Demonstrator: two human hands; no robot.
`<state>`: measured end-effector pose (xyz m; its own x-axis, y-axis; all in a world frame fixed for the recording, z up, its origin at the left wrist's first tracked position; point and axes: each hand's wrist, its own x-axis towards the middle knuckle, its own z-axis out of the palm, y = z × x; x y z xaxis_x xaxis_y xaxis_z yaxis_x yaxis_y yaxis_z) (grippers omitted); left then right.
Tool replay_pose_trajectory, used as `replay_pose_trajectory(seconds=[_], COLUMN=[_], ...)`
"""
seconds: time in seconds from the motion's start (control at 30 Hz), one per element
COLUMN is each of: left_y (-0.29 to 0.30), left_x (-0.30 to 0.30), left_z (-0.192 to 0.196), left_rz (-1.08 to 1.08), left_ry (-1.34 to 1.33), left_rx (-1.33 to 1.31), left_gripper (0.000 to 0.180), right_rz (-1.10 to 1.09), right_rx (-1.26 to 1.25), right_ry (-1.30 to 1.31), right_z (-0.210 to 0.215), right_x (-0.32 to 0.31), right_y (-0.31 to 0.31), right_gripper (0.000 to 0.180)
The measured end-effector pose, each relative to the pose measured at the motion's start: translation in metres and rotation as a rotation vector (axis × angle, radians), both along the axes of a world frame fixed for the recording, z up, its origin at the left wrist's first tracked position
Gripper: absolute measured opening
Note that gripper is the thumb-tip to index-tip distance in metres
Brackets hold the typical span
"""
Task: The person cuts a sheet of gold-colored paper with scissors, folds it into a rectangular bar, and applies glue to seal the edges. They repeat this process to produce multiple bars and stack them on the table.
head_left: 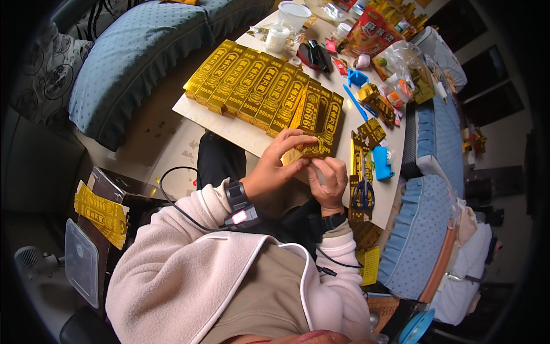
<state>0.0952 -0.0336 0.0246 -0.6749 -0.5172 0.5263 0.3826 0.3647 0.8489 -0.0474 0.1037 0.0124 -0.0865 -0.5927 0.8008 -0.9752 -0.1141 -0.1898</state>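
My left hand (pixel 277 166) and my right hand (pixel 329 184) both pinch one gold foil paper piece (pixel 302 153) at the near edge of the white table (pixel 240 133). The piece is partly hidden by my fingers. Just beyond it lies a row of several folded gold paper bars (pixel 260 87), side by side across the table. Each wrist carries a dark strapped band with a cable.
Blue-handled scissors (pixel 362 193) lie on flat gold sheets to the right, beside a blue tape dispenser (pixel 381 162). Bowls, a red packet (pixel 372 31) and small clutter fill the table's far end. Blue cushioned seats flank both sides. A gold sheet stack (pixel 102 213) lies at my left.
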Motion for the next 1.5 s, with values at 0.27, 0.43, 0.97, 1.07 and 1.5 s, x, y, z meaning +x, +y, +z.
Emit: replay_pose_trajectory(seconds=[0.27, 0.43, 0.97, 1.07, 1.5], left_y=[-0.003, 0.0, -0.002, -0.002, 0.0], left_x=[0.0, 0.003, 0.003, 0.001, 0.006], left_z=[-0.006, -0.008, -0.013, -0.013, -0.008], left_rz=[-0.057, -0.149, -0.281, -0.291, -0.194], left_ry=[-0.002, -0.008, 0.001, 0.018, 0.048], left_rx=[-0.048, 0.119, 0.239, 0.235, 0.22], left_gripper=[0.056, 0.072, 0.063, 0.059, 0.059], right_rz=[-0.004, 0.01, 0.137, 0.142, 0.243], right_rx=[-0.139, -0.05, 0.031, 0.023, 0.042], right_ry=[-0.255, -0.337, -0.847, -0.833, -0.893], right_z=[0.008, 0.017, 0.005, 0.005, -0.001], right_x=[0.005, 0.005, 0.011, 0.011, 0.019], right_y=[0.006, -0.003, -0.002, -0.002, -0.006], right_gripper=[0.022, 0.029, 0.053, 0.052, 0.068])
